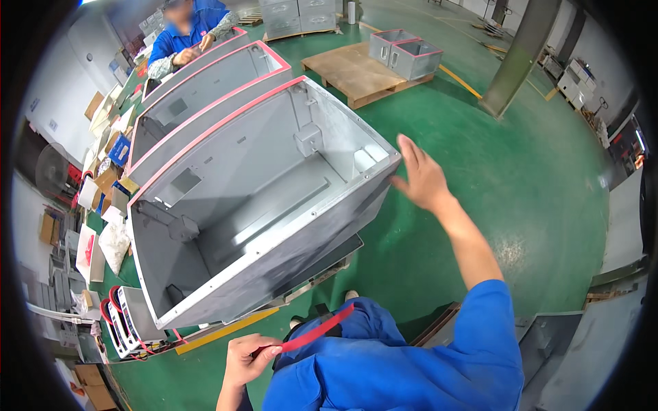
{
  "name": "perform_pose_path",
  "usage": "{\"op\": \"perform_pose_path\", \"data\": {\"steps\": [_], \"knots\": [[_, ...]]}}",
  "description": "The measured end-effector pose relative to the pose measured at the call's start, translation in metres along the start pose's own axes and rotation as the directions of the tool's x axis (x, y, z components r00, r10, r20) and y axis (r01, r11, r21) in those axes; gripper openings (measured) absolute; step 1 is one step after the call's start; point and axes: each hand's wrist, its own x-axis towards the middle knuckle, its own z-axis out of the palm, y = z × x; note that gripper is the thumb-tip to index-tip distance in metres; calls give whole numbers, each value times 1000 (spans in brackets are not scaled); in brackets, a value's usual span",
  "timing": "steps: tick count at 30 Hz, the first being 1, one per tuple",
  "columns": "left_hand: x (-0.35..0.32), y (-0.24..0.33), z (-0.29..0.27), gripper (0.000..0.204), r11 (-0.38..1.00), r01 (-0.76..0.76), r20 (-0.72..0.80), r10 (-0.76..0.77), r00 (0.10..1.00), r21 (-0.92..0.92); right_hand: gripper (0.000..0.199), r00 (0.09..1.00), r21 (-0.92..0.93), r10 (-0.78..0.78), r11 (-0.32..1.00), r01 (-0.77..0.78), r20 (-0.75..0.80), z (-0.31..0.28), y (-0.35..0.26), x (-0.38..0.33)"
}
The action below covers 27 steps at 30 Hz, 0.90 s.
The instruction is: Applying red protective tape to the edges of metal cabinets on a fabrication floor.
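A large grey metal box (322, 212) with an uncovered top stands before me, its inside showing brackets and a small cut-out. Red strip runs along its far rim; the near and right rims are bare metal with small screws or holes. My left hand (248, 357), low in front of my body, pinches one end of a red strip (319, 330), whose other end sticks out to the right. At the box's right corner, my right hand (423, 177) has its fingers stretched out and holds nothing. Whether its fingertips touch the corner is hard to tell.
Behind stand more grey boxes (205, 92) with red-edged rims, where a co-worker in blue (199, 20) handles the farthest. Cartons and bags (115, 241) line the left bench. A wooden pallet (349, 68) holds two small boxes. A pillar (528, 55) rises at right.
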Motion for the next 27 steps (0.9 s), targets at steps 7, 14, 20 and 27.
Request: {"op": "perform_pose_path", "data": {"steps": [7,14,20,27], "knots": [[18,15,12,8,998,-65,-51,66,996,22,41,660,328,419,626,-707,623,31,-31,-89],[44,31,5,8,988,-49,-86,62,994,145,65,137,144,155,-34,-989,978,104,-132,-278],[57,35,16,8,993,-107,-1,107,994,47,38,935,863,81,366,-349,344,-27,-132,-103],[54,51,0,7,968,-170,-90,189,978,186,20,857,940,-395,64,-335,332,-8,-149,-47]]}}
